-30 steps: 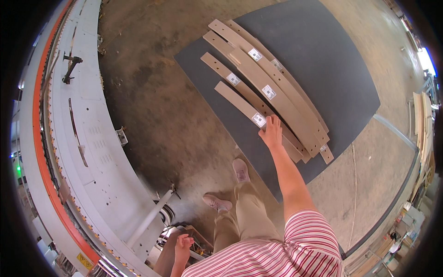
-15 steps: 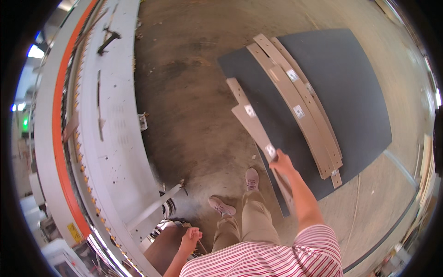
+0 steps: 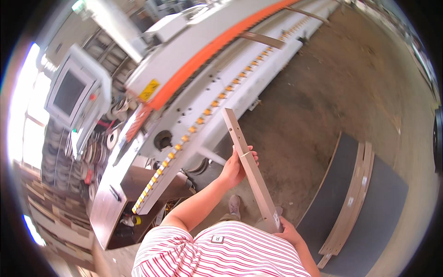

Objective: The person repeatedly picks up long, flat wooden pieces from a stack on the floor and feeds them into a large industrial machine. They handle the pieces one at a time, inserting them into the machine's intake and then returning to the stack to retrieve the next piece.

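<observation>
As a worker [image 3: 217, 256] stands on the concrete floor [image 3: 318, 101], two tan strips [image 3: 257, 182] run aslant in front, lying one against the other. The longer shows dark holes [image 3: 231, 129] at its bare upper end; the shorter begins partway down, its squared end making a clear step, and a white label [image 3: 276, 219] sits near the bottom. The left hand [image 3: 234, 170] has its grip clamped on the strips at the step, fingers [image 3: 254, 159] curled over the far edge; the right hand [image 3: 290, 232] has its grip clamped on the lower end, beside the label.

Beyond, a white machine [image 3: 203, 69] with an orange band and a row of yellow rollers [image 3: 207, 111] crosses the view. The strips' upper tip overlaps its edge in the frame; whether they touch cannot be told. A pale leg [image 3: 211, 154] juts out near the left hand. To the right, a dark sheet [image 3: 387, 194] on the floor bears more strips [image 3: 355, 191], overlapping. A console [image 3: 69, 92] and some rolls [image 3: 113, 137] stand at left.
</observation>
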The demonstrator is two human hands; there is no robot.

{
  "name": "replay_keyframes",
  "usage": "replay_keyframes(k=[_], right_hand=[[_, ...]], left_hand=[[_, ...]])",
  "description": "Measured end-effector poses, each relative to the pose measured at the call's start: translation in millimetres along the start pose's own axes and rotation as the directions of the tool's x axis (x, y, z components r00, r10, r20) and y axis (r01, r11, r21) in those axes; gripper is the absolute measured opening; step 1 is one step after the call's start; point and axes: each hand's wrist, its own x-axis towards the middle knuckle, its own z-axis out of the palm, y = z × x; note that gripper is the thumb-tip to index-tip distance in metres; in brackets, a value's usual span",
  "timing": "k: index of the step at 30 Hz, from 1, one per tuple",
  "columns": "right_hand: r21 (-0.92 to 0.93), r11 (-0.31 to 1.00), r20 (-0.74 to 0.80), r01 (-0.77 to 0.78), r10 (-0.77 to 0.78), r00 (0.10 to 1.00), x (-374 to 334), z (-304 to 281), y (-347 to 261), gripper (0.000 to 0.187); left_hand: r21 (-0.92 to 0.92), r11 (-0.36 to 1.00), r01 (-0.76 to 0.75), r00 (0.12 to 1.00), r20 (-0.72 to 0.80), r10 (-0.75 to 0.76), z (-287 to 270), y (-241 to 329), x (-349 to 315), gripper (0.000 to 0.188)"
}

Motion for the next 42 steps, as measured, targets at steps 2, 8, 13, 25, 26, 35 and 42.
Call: replay_keyframes(k=[2,8,13,25,26,35,42], right_hand=[[-0.165,0.986,-0.016,-0.023,0.021,1.0,11,19,-43,0.087],[-0.556,0.825,0.038,0.101,-0.096,0.995,39,83,-146,0.079],[-0.626,0.78,0.005,0.008,-0.006,1.0,48,136,-175,0.079],[-0.878,0.478,-0.078,-0.023,-0.095,0.992,65,180,-170,0.063],[-0.881,0.472,-0.082,-0.029,-0.093,0.992,69,184,-176,0.061],[-0.918,0.397,-0.034,-0.002,-0.074,0.997,93,184,-211,0.057],[-0.907,0.421,-0.003,-0.004,0.003,1.0,103,179,-213,0.059]], left_hand=[[0.121,0.983,-0.136,0.97,-0.187,0.157,-14,36,-27,0.06],[-0.186,0.907,-0.377,0.887,-0.355,0.295,-65,100,-90,0.064],[-0.235,0.822,-0.52,0.806,-0.454,0.38,-167,148,-82,0.068],[-0.118,0.777,-0.618,0.727,-0.463,0.508,-287,238,-27,0.045],[-0.085,0.802,-0.591,0.731,-0.476,0.489,-284,240,-26,0.041],[0.037,0.844,-0.535,0.679,-0.576,0.456,-277,254,-16,0.04],[0.088,0.886,-0.455,0.665,-0.628,0.404,-280,262,-7,0.048]])
